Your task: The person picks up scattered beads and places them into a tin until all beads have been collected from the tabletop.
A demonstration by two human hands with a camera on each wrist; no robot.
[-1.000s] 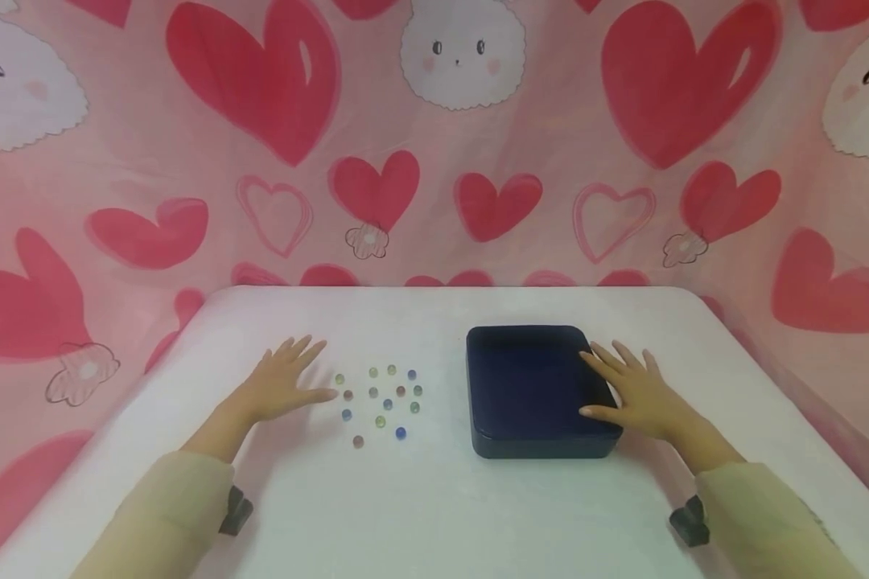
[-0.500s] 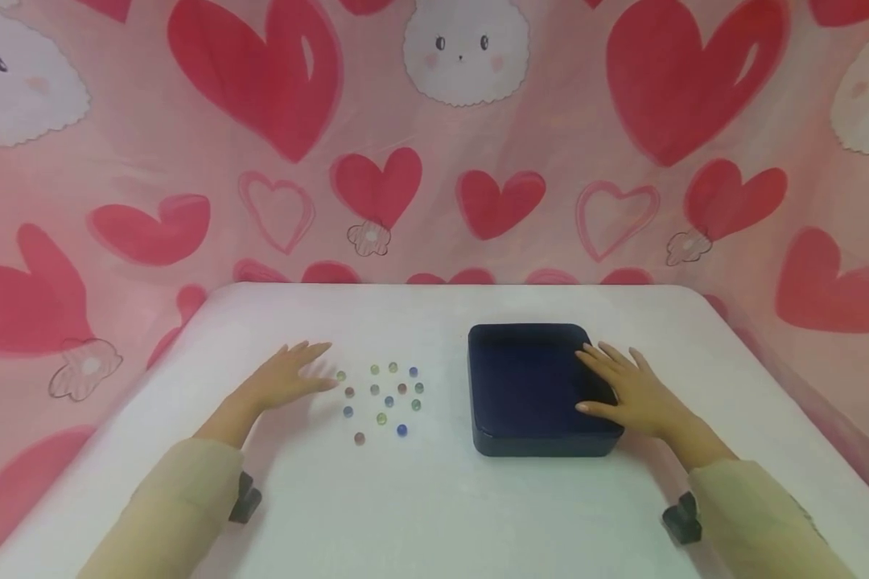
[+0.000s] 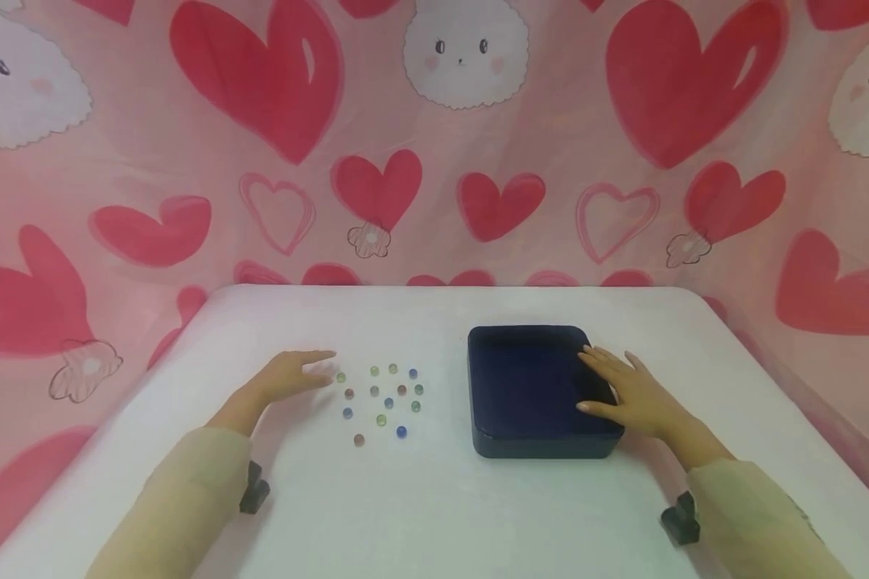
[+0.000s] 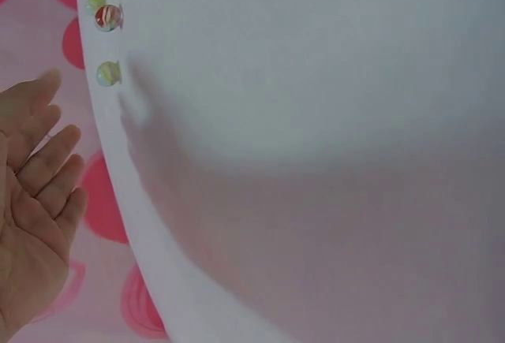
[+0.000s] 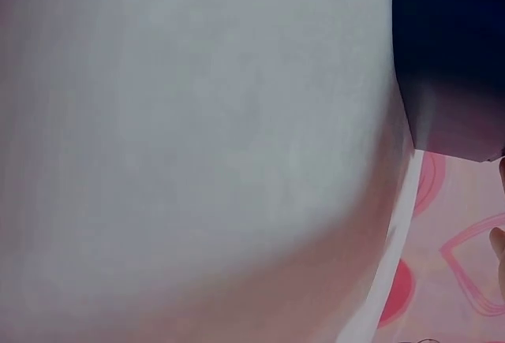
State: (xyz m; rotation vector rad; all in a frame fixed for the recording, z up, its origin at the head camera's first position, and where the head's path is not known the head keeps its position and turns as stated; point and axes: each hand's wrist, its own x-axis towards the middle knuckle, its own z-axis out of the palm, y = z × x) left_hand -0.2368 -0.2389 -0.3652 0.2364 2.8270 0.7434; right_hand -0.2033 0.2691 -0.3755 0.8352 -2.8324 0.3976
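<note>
Several small glass marbles (image 3: 389, 403) in blue, green, yellow and reddish tones lie scattered on the white table left of centre. My left hand (image 3: 282, 376) hovers just left of them, fingers extended and holding nothing; the left wrist view shows its palm (image 4: 35, 225) beside a few marbles (image 4: 109, 17). To the right sits a dark navy square box (image 3: 525, 386), its side wall (image 5: 450, 110) showing in the right wrist view. My right hand (image 3: 633, 394) is at the box's right side, fingers spread over its edge. Only fingertips of that hand show in the right wrist view.
The white table (image 3: 420, 515) has rounded far corners. Behind it hangs a pink curtain (image 3: 434, 137) printed with red hearts and white animal faces. Each wrist carries a small black device, the left one (image 3: 255, 488) and the right one (image 3: 682, 521).
My left hand has turned edge-on, its fingers drawing closer together, and its forearm has shifted slightly right. The right hand's fingers have come a little closer together. Marbles and box stay put.
</note>
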